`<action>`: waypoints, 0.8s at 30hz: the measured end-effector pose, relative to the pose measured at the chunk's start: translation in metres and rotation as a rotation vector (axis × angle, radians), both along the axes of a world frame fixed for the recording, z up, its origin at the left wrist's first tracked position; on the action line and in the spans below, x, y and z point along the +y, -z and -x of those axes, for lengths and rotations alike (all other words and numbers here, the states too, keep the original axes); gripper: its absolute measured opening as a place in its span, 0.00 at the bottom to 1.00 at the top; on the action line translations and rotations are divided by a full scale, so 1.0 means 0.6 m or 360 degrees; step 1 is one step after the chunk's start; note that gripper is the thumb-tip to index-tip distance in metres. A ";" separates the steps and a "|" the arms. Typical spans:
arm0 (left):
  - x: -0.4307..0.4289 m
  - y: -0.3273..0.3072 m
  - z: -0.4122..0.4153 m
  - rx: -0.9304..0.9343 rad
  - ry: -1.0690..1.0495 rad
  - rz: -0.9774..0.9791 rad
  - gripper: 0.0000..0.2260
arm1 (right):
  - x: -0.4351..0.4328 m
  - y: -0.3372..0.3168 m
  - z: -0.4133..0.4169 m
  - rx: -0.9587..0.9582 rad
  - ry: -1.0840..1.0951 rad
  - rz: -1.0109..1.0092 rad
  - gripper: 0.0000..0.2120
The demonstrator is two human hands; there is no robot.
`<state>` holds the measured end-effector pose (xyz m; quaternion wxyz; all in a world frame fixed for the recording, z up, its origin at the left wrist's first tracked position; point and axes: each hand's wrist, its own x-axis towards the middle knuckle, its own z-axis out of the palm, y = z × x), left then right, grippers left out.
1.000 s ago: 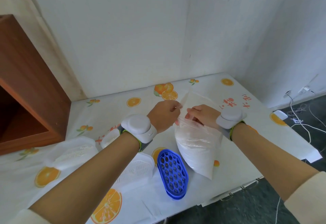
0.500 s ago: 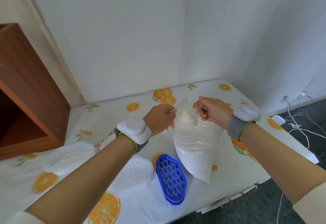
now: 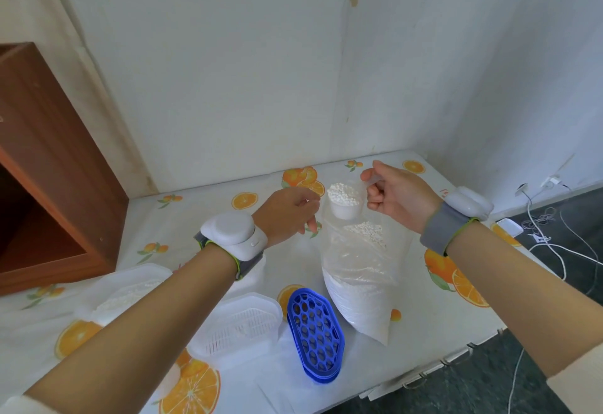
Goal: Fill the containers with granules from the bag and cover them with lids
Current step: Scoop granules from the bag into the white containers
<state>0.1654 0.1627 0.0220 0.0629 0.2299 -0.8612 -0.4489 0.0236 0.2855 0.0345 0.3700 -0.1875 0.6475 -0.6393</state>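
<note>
Closest to me on the surface (image 3: 424, 325), which has an orange-slice print, a white container (image 3: 239, 325) with a ribbed grid inside lies just left of a blue lattice lid (image 3: 315, 335); the two sit side by side, nearly touching. Further left, partly behind my left forearm, a second pale container (image 3: 130, 291) shows white granules in it. Just right of the blue lid stands the clear bag (image 3: 359, 283), its lower half packed with white granules and its corner pointing toward the surface's front edge. My left hand (image 3: 287, 214) is at the bag's upper left edge, fingers curled in and pinching the thin plastic there. My right hand (image 3: 398, 195) is curled round the handle of a small white scoop (image 3: 344, 200), which I hold above the mouth of the bag, heaped with granules and roughly level. Both wrists carry grey bands with white pods. Beyond, a brown wooden cabinet (image 3: 49, 185) stands at the far left against the white wall (image 3: 228, 71), and white cables (image 3: 554, 244) lie on the dark floor at the right
</note>
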 end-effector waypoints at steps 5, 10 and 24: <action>-0.036 -0.002 -0.030 0.0045 -0.0098 0.0022 0.13 | -0.031 -0.021 -0.024 -0.0012 -0.0119 0.0074 0.17; -0.078 0.009 -0.074 -0.0015 -0.0225 0.0072 0.14 | -0.076 -0.029 -0.062 -0.0028 -0.0317 0.0151 0.17; -0.235 0.131 -0.324 -0.0418 -0.0842 0.0250 0.13 | -0.275 0.093 -0.249 -0.0080 -0.0924 -0.0010 0.17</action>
